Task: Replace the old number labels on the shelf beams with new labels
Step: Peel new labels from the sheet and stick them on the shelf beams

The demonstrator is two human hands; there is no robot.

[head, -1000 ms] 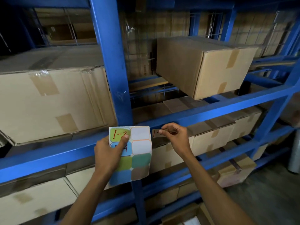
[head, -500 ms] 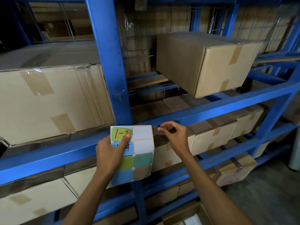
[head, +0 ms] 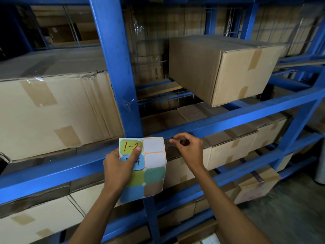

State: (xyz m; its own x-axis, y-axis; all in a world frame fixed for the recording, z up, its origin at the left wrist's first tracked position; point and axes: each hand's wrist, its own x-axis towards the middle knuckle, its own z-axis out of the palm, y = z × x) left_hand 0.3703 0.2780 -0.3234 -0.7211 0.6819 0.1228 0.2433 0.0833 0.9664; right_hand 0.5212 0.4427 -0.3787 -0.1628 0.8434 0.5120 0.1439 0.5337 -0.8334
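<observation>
My left hand (head: 119, 166) holds a sheet of coloured labels (head: 154, 166) up against the blue upright post; its thumb lies across the green label marked "1-2" and the blue one below it. Two cells at the sheet's top right are peeled white. My right hand (head: 189, 148) pinches a small brownish label (head: 168, 144) just right of the sheet, close below the blue shelf beam (head: 228, 118). The label is mostly hidden by the fingers, and I cannot tell whether it touches the beam.
The blue upright post (head: 114, 59) rises in the centre. A large worn carton (head: 52, 111) sits at left, and a taped carton (head: 223, 67) sits on the upper right shelf. More cartons (head: 232, 147) fill the lower shelves. Grey floor (head: 290, 217) shows at bottom right.
My right hand has lifted the brownish label up toward the beam, and the writing on it no longer shows. The label sheet in my left hand has stayed put.
</observation>
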